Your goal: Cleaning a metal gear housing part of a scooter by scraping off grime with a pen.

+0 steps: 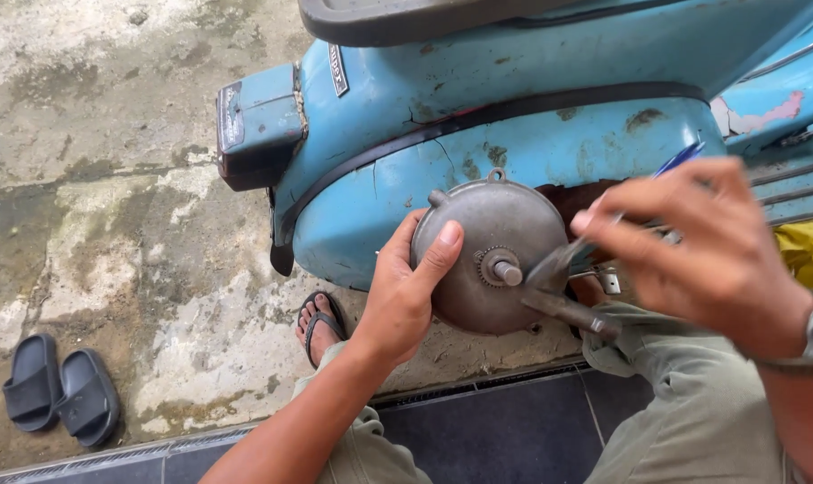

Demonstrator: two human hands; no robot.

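A chipped, rusting light-blue scooter [532, 116] stood just behind the work, its rear lamp [256, 125] over stained concrete floor [111, 134]; a pair of dark slides [61, 390] lay well apart to the left. The left hand [406, 291] gripped the rim of a round, dull grey metal cover [492, 246] with a geared central shaft, held above the knees. The right hand [693, 242], fingers curled closed, held a blurred slim tool [572, 255] against the cover.

Outdoor home yard or driveway, informal repair spot. Stained, patchy concrete ground [111, 179] at 9 o'clock, old blue scooter [514, 99] with chipped paint at 12, pair of black slides [60, 390] at 8, dark tiled step [505, 430] at 6.
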